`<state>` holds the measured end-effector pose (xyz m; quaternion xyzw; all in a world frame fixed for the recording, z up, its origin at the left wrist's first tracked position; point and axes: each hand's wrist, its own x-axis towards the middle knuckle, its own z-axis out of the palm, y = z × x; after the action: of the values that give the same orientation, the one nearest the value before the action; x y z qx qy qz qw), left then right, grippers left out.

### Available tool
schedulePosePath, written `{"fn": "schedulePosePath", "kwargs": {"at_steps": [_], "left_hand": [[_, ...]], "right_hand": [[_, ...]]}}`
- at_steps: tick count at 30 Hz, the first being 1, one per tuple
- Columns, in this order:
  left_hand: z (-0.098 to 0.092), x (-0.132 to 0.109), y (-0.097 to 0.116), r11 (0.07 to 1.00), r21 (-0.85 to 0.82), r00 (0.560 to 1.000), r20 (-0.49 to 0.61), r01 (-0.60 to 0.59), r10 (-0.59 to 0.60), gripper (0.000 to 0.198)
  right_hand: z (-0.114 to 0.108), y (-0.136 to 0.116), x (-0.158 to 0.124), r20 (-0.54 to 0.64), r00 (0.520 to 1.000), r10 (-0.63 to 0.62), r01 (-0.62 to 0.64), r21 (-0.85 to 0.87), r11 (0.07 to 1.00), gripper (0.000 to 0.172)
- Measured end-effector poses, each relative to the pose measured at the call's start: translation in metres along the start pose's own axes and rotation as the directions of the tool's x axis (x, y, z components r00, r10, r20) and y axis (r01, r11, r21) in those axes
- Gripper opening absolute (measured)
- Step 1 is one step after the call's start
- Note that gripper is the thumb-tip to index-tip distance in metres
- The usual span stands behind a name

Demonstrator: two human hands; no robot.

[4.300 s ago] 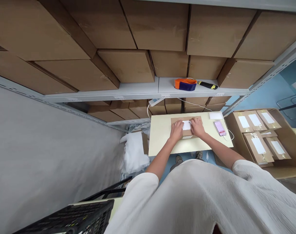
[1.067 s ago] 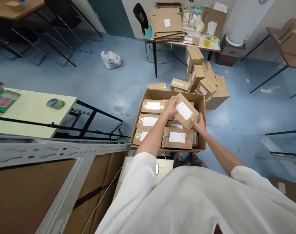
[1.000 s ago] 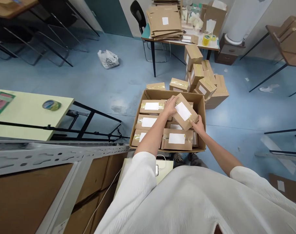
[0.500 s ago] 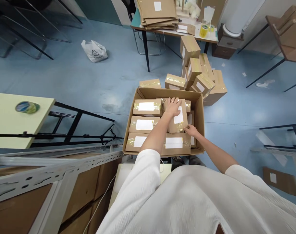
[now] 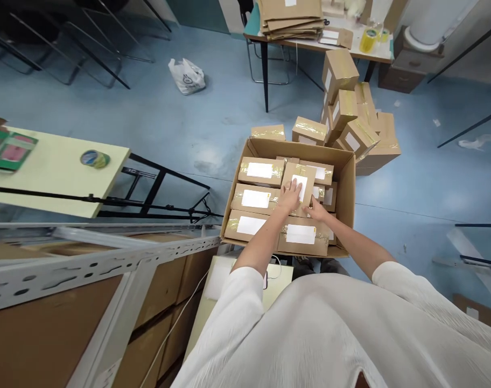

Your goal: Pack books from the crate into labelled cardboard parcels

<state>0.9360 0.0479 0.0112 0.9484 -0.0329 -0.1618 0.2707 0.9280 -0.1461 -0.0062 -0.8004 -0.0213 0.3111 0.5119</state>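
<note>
A small taped cardboard box (image 5: 309, 175) with a white label lies on top of other boxes inside a large open carton (image 5: 346, 186). My left hand (image 5: 289, 196) rests on this box, its fingers spread over the face and label. At the box's near right corner, my right hand (image 5: 318, 210) pinches the edge between thumb and fingers. Around it in the carton are several labelled, taped boxes, among them one at the far left (image 5: 245, 171) and one at the near side (image 5: 322, 237). My left hand covers part of the label.
Several boxes (image 5: 342, 70) are piled on the floor beyond the carton. A metal shelf frame (image 5: 148, 258) stands close at left, near a pale table (image 5: 60, 183) with a tape roll (image 5: 95, 158). Flattened cardboard (image 5: 289, 24) lies on the far table.
The small box has shifted left within the carton and is turned slightly, exposing another labelled box on its right. My left hand has slid nearer to me across its face. The camera view has shifted.
</note>
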Motion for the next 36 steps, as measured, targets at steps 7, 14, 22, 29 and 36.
{"fn": "schedulePosePath", "kwargs": {"at_steps": [7, 14, 22, 29, 36], "left_hand": [[0.013, -0.028, -0.010, 0.999, 0.051, 0.999, 0.038, 0.004, -0.006, 0.085], [0.022, -0.047, -0.003, 0.990, 0.134, 0.989, 0.134, 0.043, -0.061, 0.087], [0.030, -0.076, 0.003, 0.988, 0.123, 0.989, 0.109, 0.090, -0.104, 0.089], [0.033, -0.103, 0.016, 0.985, 0.109, 0.988, 0.050, 0.138, -0.144, 0.074], [0.038, -0.136, 0.054, 0.973, 0.086, 0.972, -0.119, 0.216, -0.205, 0.067]], "right_hand": [[0.004, 0.001, 0.002, 0.062, 0.997, -0.044, 0.046, -0.029, 0.999, 0.085], [0.008, 0.013, 0.005, 0.009, 0.998, 0.060, -0.056, -0.235, 0.970, 0.075], [0.002, 0.021, -0.013, -0.030, 0.998, 0.053, -0.060, -0.455, 0.889, 0.037], [-0.032, 0.044, -0.033, -0.059, 0.994, -0.091, 0.055, -0.447, 0.893, 0.045], [-0.061, 0.044, -0.038, 0.029, 0.970, -0.242, 0.228, -0.465, 0.855, 0.041]]}}
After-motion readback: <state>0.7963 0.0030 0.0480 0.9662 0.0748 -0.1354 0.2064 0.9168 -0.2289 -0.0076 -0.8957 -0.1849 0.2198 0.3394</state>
